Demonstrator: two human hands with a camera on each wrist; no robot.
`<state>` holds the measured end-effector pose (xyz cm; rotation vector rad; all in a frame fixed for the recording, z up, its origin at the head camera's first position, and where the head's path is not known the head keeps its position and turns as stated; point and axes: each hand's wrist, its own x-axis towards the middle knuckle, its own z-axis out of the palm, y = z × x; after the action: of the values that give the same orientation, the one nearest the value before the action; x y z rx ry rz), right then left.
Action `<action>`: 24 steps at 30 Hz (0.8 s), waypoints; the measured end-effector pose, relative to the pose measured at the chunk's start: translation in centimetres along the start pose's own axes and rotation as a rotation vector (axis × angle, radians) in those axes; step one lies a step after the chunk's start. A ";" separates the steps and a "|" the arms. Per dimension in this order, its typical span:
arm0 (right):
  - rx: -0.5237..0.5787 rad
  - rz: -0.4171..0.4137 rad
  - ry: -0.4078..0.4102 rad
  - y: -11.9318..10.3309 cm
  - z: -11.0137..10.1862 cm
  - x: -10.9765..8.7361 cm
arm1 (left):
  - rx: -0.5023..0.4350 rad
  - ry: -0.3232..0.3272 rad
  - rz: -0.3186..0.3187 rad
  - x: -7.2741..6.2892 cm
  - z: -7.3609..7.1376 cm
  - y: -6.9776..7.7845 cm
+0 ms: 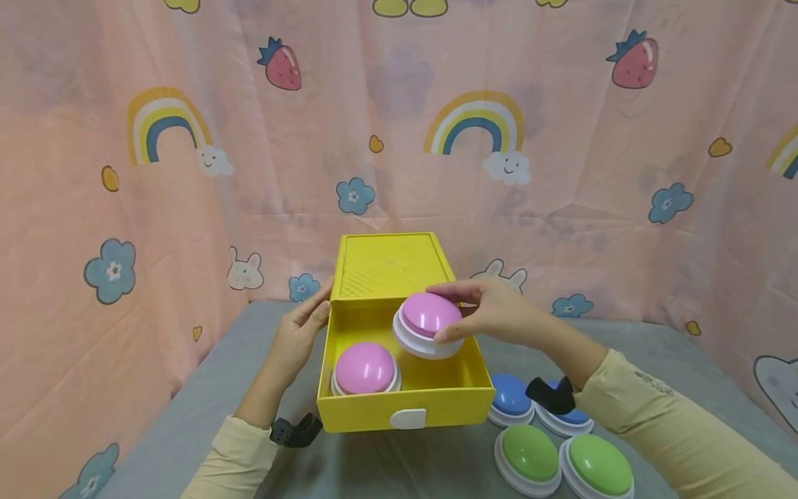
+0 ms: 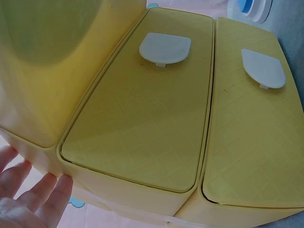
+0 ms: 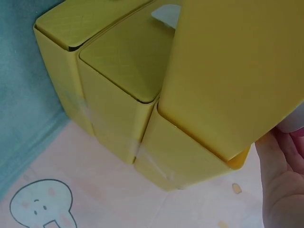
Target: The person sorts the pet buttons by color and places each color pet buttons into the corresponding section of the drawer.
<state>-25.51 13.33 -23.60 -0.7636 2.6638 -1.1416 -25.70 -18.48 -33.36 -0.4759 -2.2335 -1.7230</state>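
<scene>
A yellow drawer cabinet stands with its top drawer pulled out. Inside that drawer, at the front left, sits a pink domed push button on a white base. Over the drawer's right part, my right hand pinches a second pink push button by its rim, thumb in front and fingers behind. My left hand touches the cabinet's left side; in the left wrist view its fingers lie fairly straight along the edge. Only part of the right hand and the held button shows in the right wrist view.
On the grey surface, right of the cabinet, lie two green push buttons and two blue ones, partly hidden. Two lower drawers are closed, each with a white pull tab. A pink patterned cloth hangs behind.
</scene>
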 end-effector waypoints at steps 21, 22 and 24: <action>-0.126 -0.042 -0.015 -0.8 1.9 0.8 | -0.006 0.000 0.001 -0.1 0.0 0.0; -0.132 -0.046 -0.016 -0.9 1.9 0.8 | -0.006 -0.001 0.001 -0.1 0.0 0.0; -0.138 -0.045 -0.020 -1.0 2.0 0.8 | -0.008 -0.003 0.001 -0.1 0.0 0.1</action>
<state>-25.20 11.12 -24.24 -0.8571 2.7453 -0.9619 -25.55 -18.50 -33.34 -0.4822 -2.2286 -1.7323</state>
